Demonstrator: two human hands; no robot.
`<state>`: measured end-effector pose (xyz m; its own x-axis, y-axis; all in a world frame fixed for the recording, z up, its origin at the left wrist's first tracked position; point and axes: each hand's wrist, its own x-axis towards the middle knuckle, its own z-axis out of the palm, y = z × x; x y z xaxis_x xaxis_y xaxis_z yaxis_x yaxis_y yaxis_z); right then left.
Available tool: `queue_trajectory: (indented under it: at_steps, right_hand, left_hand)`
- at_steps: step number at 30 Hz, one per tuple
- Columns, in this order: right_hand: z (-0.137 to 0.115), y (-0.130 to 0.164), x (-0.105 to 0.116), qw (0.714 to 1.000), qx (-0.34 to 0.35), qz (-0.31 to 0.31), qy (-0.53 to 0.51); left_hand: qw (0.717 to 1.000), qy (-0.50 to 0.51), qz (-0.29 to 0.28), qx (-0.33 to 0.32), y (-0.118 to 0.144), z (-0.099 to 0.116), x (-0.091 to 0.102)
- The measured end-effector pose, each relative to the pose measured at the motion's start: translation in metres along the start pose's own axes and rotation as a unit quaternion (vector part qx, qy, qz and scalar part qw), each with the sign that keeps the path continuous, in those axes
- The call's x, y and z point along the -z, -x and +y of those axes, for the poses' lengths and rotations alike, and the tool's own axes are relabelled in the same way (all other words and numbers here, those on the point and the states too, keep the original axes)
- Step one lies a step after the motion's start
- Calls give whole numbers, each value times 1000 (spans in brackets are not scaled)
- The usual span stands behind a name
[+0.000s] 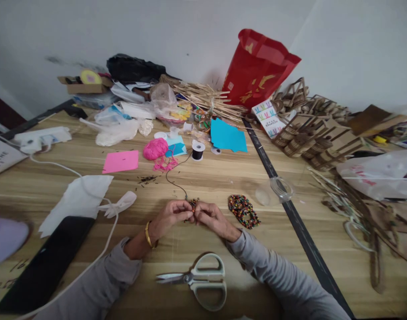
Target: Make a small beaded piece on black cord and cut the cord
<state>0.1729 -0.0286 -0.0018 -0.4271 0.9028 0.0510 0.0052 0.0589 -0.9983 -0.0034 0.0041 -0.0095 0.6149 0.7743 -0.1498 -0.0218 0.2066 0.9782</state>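
My left hand (pixel 172 215) and my right hand (pixel 213 218) meet at the middle of the wooden table (pixel 223 178). Together they pinch a short beaded string (pixel 193 204) of small multicoloured beads. A thin black thread (pixel 174 178) runs from the beads back to a black thread spool (pixel 197 150). A heap of multicoloured beads (pixel 243 210) lies just right of my right hand. A gold bangle sits on my left wrist. Both sleeves are grey.
Scissors (pixel 198 280) lie near the front edge between my arms. A clear plastic lid (pixel 281 187), pink yarn ball (pixel 155 148), pink paper (pixel 121 161), blue paper (pixel 227 136), red bag (pixel 257 69), wooden cutouts (pixel 310 133), a black phone (pixel 46 262) and white cloth (pixel 77 198) surround them.
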Motion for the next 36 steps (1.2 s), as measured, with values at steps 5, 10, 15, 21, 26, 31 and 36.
queue_trajectory:
  at_steps: [5,10,15,21,26,31,36]
  right_hand:
    - [1,0,2,1000,2,3,14]
    - [1,0,4,999,0,4,45]
    - [3,-1,6,997,8,17,72]
    - [3,-2,5,999,8,6,51]
    - [3,-2,3,999,14,4,45]
    - [5,-1,2,997,39,-8,64]
    - [4,1,1,995,36,-7,93]
  left_hand:
    - [1000,11,-17,11,-1,-5,3]
    - [999,-13,-25,21,0,-1,3]
    - [999,8,-35,15,-1,1,3]
    - [998,48,-25,19,-1,-4,2]
    - [999,48,-16,7,-1,-4,1]
    - [1000,27,7,-6,1,-3,-3]
    - [999,-12,39,6,2,3,-9]
